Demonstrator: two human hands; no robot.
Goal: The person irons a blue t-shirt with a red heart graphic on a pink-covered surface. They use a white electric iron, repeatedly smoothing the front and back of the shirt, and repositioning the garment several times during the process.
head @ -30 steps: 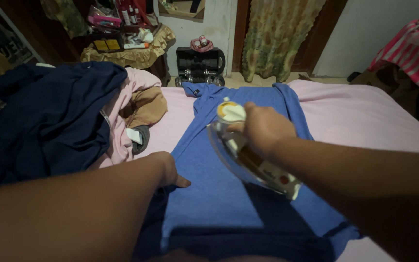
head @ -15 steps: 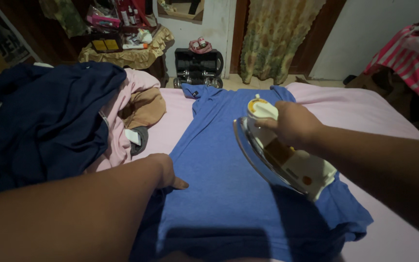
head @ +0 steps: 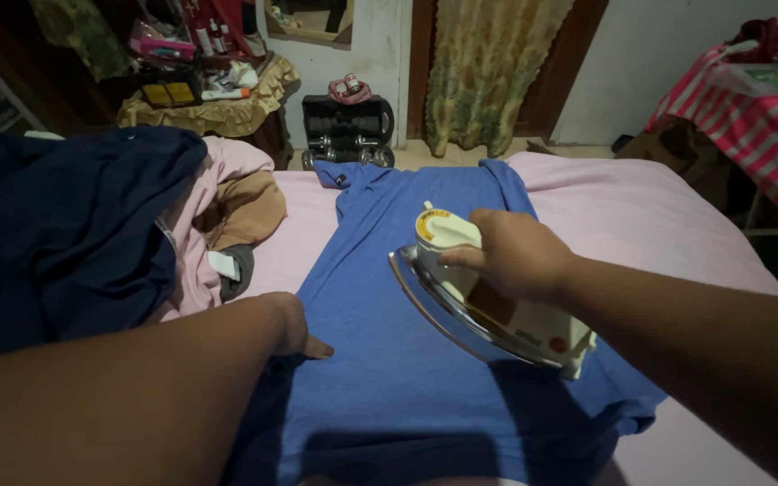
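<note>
A blue shirt (head: pixel 380 270) lies spread flat on a pink bed sheet (head: pixel 659 216). My right hand (head: pixel 515 254) grips the handle of a white clothes iron (head: pixel 483 301) with a shiny metal soleplate, which rests on the shirt's right half. My left hand (head: pixel 292 326) presses down on the shirt's left edge, fingers flat against the cloth.
A heap of clothes, dark navy (head: pixel 56 234), pink and tan, lies at the left of the bed. Beyond the bed stand a cluttered side table (head: pixel 204 103), dumbbells (head: pixel 348 155) on the floor and a patterned curtain (head: pixel 488 72). A pink striped cloth (head: pixel 758 117) hangs at right.
My right hand has slid the iron to the right and then back left and nearer across the shirt. My left hand has stayed on the shirt's left edge.
</note>
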